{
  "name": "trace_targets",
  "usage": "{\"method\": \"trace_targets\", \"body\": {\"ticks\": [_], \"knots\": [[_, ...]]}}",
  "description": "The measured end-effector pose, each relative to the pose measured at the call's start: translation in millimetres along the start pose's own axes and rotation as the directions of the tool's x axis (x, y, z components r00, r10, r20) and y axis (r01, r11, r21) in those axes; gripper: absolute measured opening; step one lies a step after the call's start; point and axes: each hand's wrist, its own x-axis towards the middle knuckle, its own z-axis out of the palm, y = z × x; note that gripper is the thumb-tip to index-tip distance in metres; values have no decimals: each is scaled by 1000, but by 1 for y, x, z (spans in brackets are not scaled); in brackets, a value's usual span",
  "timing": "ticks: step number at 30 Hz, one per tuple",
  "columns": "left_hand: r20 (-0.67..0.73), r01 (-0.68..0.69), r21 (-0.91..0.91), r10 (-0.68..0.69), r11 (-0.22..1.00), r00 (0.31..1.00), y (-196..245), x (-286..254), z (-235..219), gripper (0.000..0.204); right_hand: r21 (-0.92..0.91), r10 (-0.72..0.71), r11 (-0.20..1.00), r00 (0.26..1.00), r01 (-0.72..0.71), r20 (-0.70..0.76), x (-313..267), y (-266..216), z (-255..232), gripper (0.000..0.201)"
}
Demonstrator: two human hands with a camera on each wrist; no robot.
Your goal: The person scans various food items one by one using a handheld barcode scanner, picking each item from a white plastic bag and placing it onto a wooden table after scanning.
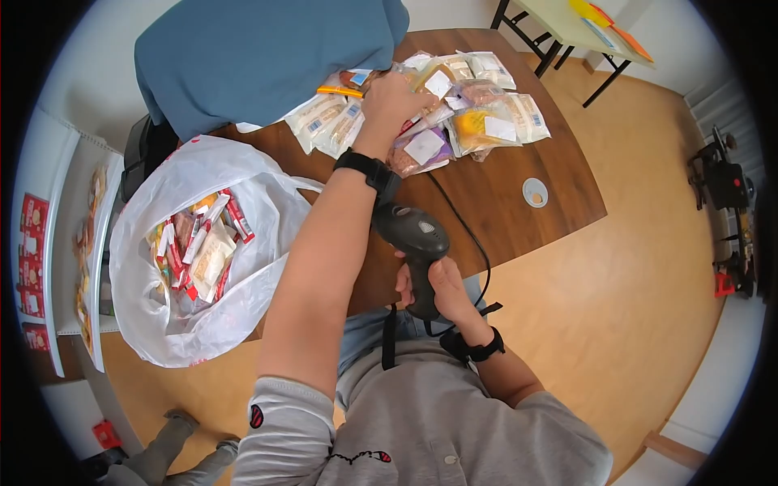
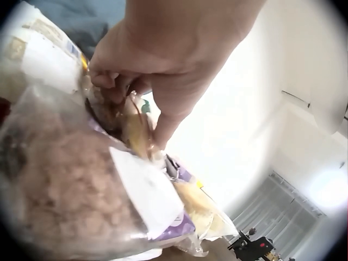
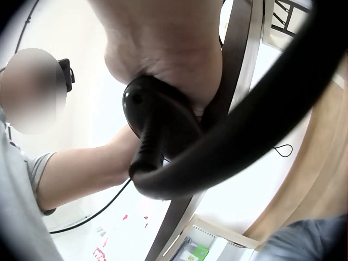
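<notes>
Clear plastic lies under the left hand [image 1: 395,105], whose fingers bend down into a heap of packets [image 1: 474,105]. From the left wrist, a yellowish packet [image 2: 135,125] shows directly below the palm, between thumb and fingers; whether they grip it or only touch it, the view cannot tell. Its long axis seems to slant away past the thumb, and the left hand is plainly the nearer of the 2.

The right hand [image 1: 446,287] has its fingers wrapped round the handle of a black scanner [image 1: 415,235], held low, close to the person's body. The handle points away from the body, so the scanner's head sits just beside the left wrist, with the packets beyond it; bringing packet and scanner face to face would likely call for turning 1 of them.

Brown wood makes up the surface [image 1: 571,182], bearing the heap, a small round disc [image 1: 535,193] and a black cable [image 1: 489,263]. Blue cloth [image 1: 267,65] borders the heap on the left, and a white bag [image 1: 138,267] gapes nearer the body, packets inside. Beyond are a tan floor [image 1: 583,324], shelves and a pale table [image 1: 551,18].
</notes>
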Motion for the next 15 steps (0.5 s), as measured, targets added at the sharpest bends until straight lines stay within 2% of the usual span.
{"method": "trace_targets", "body": {"ticks": [1,2,4,5,7,8,10,12,13,14,15], "knots": [[81,42,5,-42,999,996,4,2,-1,70,3,-3,1000,1000,3,-4,0,1,0,84],[81,39,4,-39,999,996,8,4,-5,70,2,-5,1000,1000,5,-6,0,1,0,84],[208,97,-4,-94,995,974,15,6,-12,68,-7,-17,1000,1000,17,4,0,0,0,84],[205,95,-4,-92,995,974,13,9,-7,68,-8,-20,1000,1000,20,6,0,0,0,84],[71,39,10,-39,999,997,3,14,4,63,7,-22,1000,1000,22,9,1,2,0,84],[66,45,12,-45,999,997,0,14,0,63,6,-19,1000,1000,19,16,1,3,0,84],[-20,82,-181,-87,980,996,-12,13,-8,63,49,-80,996,996,78,38,1,7,-3,68],[-181,-86,-203,49,975,982,-33,4,-32,54,63,-70,996,997,68,26,-1,7,-4,68],[-91,-13,-445,-31,896,995,-42,-5,-48,46,71,-57,996,998,56,22,-2,7,-4,69],[22,84,-649,-92,756,995,-49,-20,-63,39,84,-62,995,998,62,6,-2,6,-3,69],[30,90,-750,-102,655,994,-51,-40,-79,33,63,-28,998,1000,28,-4,-2,3,-2,76]]}}
